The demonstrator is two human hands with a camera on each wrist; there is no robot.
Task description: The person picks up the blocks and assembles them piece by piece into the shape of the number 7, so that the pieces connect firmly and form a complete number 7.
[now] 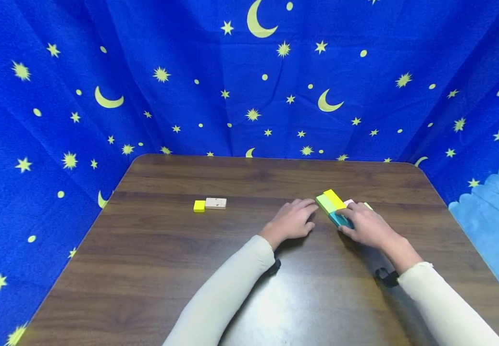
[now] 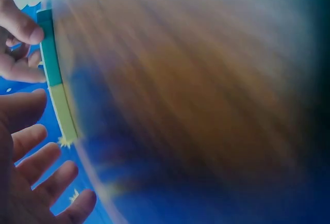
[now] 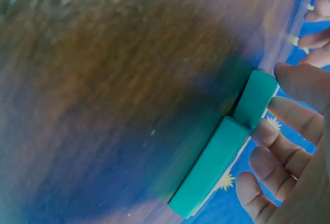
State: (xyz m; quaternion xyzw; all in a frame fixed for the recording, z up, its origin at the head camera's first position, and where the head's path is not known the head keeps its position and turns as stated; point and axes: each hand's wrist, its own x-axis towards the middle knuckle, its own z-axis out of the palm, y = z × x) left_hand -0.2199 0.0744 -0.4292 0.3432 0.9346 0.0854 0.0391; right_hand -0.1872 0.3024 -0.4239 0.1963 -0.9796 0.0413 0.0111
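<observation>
A small group of flat blocks lies at the right of the table. It holds a yellow block (image 1: 334,197), a light green block (image 1: 325,203) and teal blocks (image 1: 338,219). Over the teal part, my right hand (image 1: 368,224) pinches the short teal block (image 3: 256,97) between thumb and fingers. A longer teal block (image 3: 209,167) lies end to end with it in the right wrist view. Pale pink and yellow-green corners show behind that hand, the rest hidden. Just left of the group, my left hand (image 1: 292,220) rests by the table with fingers spread, holding nothing.
Farther left on the wooden table (image 1: 145,269), a yellow block (image 1: 199,206) touches a speckled white block (image 1: 216,203). A blue curtain (image 1: 215,62) with moons and stars closes off the back and sides. Light blue cloth (image 1: 496,216) hangs at the right.
</observation>
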